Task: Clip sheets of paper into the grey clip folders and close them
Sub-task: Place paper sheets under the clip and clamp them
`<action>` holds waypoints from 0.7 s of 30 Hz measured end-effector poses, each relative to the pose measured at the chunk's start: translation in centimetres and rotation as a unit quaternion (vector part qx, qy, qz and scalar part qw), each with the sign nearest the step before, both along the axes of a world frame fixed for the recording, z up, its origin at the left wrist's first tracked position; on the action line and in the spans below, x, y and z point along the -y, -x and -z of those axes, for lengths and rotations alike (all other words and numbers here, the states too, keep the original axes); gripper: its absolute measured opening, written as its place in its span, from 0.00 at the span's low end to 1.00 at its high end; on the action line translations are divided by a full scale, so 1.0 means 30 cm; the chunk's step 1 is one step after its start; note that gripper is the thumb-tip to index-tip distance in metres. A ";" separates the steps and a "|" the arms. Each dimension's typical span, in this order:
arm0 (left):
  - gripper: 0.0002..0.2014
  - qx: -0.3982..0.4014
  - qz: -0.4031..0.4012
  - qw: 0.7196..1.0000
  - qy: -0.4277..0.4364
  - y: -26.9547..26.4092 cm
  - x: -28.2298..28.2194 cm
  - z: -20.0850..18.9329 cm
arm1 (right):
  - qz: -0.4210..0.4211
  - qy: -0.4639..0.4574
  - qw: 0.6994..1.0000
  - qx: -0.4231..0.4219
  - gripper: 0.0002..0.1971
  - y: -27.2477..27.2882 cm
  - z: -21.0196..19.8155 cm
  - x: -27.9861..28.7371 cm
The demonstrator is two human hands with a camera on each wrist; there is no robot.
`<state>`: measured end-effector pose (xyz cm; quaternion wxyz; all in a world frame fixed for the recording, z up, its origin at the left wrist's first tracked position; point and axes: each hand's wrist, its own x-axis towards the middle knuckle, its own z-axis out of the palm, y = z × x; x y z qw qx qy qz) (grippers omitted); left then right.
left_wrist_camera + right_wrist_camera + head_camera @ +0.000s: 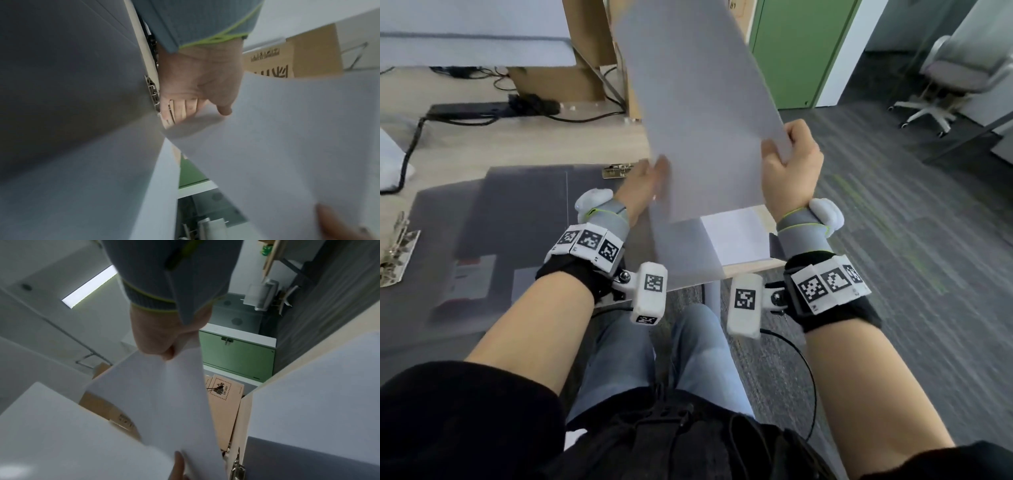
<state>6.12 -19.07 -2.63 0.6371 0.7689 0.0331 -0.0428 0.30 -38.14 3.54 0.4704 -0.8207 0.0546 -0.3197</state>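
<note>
Sheet is held up in the air above the desk, tilted, its far end pointing away from the person. Right hand pinches the sheet's near right corner, thumb on top and fingers curled under; the right wrist view shows the same pinch at the paper edge. Left hand is at the sheet's near left edge, blurred; fingers look fairly straight behind the paper with the thumb on its front, so a loose flat hold, exact grip unclear. Open grey folder lies flat on the desk, just left of and below the sheet; its metal clip sits right beside the left hand. Paper stack rests on the desk's near right corner, under the sheet between the two wrists. A second clip is at the desk's left edge.
</note>
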 end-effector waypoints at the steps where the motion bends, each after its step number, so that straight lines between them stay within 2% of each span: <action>1: 0.14 0.023 -0.040 0.998 0.036 -0.002 -0.009 -0.029 | -0.040 -0.026 0.999 -0.018 0.09 -0.010 0.009 0.000; 3: 0.10 0.054 -0.115 0.985 0.113 0.002 -0.044 -0.075 | -0.117 -0.069 0.987 -0.083 0.10 -0.027 0.040 -0.007; 4: 0.04 0.063 -0.129 0.979 0.142 0.006 -0.066 -0.086 | -0.146 -0.080 0.979 -0.121 0.07 -0.033 0.065 -0.009; 5: 0.02 0.062 -0.132 0.978 0.151 0.014 -0.088 -0.088 | -0.166 -0.090 0.970 -0.156 0.09 -0.037 0.091 -0.014; 7: 0.08 0.050 -0.131 0.981 0.132 0.034 -0.116 -0.073 | -0.181 -0.128 0.953 -0.208 0.15 -0.045 0.139 -0.029; 10: 0.10 0.047 -0.140 0.983 0.107 0.061 -0.122 -0.053 | -0.176 -0.183 0.942 -0.218 0.24 -0.058 0.175 -0.061; 14: 0.01 0.115 -0.141 0.974 0.131 0.080 -0.128 -0.103 | -0.145 -0.258 0.933 -0.205 0.43 -0.070 0.136 -0.096; 16: 0.05 0.147 -0.148 0.971 0.119 0.081 -0.148 -0.126 | -0.182 -0.292 0.920 -0.187 0.41 -0.079 0.125 -0.104; 18: 0.10 0.152 -0.143 0.974 0.094 0.080 -0.163 -0.122 | -0.206 -0.289 0.917 -0.180 0.35 -0.083 0.121 -0.119; 21: 0.12 0.138 -0.139 0.980 0.025 0.079 -0.182 -0.098 | -0.202 -0.313 0.915 -0.152 0.16 -0.089 0.119 -0.148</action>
